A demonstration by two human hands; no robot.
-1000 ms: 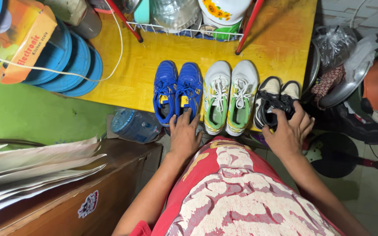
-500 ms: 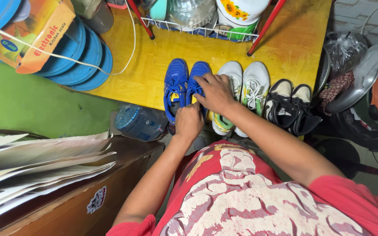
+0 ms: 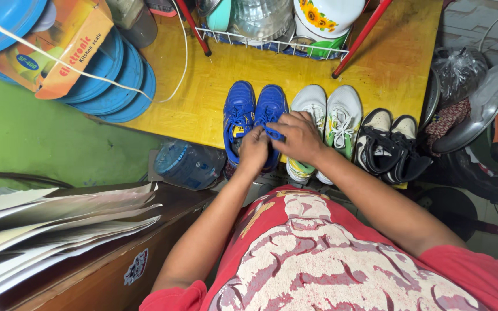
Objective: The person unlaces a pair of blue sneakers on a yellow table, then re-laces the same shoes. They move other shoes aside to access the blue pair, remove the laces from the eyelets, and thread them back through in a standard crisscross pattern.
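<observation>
So far you have only got both hands onto the right-hand shoe of the blue pair, which stands at the near edge of the yellow table, toes pointing to the far edge. Your left hand is closed around the shoe's heel end, and your right hand pinches the blue laces over the tongue; whether a knot is tied or loose I cannot tell, since your fingers hide it. The other blue shoe stands untouched just beside it, laces lying flat. To me the lace work looks barely begun on this one shoe, with its partner left. The shoes are bright blue with yellow patches on the tongues, low cut and clean-looking. Beside them along the same edge stand a white and green pair and a black and cream pair, neither touched. A wire dish rack sits at the far edge.
</observation>
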